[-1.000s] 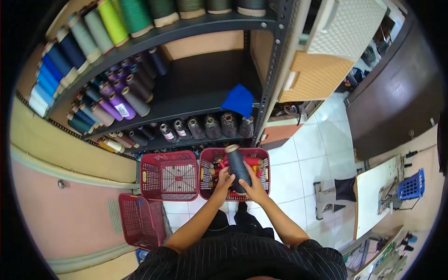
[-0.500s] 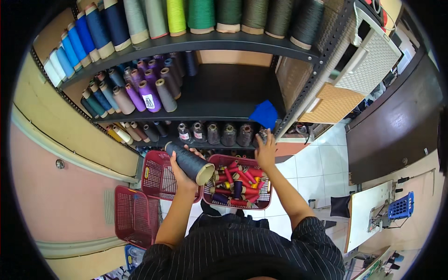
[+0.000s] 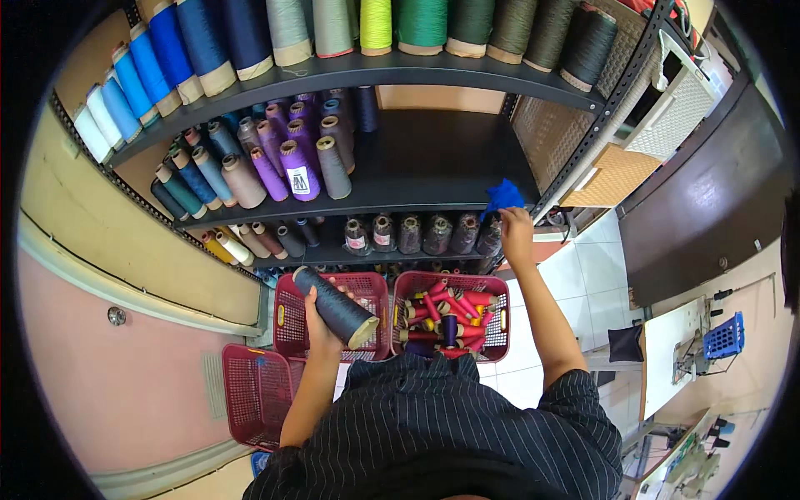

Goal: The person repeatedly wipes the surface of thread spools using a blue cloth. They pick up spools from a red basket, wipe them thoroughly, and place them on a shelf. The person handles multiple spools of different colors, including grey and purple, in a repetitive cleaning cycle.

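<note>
My left hand [image 3: 319, 323] grips a large dark navy thread cone [image 3: 336, 307], held tilted over an empty red basket [image 3: 292, 321]. My right hand [image 3: 516, 236] reaches up to the edge of the middle shelf [image 3: 433, 190] and touches a blue cloth [image 3: 502, 197] lying there. Between my arms stands a second red basket [image 3: 497, 329] filled with several red, pink and dark spools.
Black metal shelving holds rows of thread cones: blue, green and grey on top [image 3: 333, 33], purple and grey in the middle [image 3: 275, 162], dark ones on the lower shelf [image 3: 408, 235]. A third red basket [image 3: 254, 396] sits on the tiled floor at lower left. A pink wall is at left.
My left hand has lowered the navy cone slightly toward the empty basket. My right hand stays at the blue cloth on the shelf edge. The view tilted up a little.
</note>
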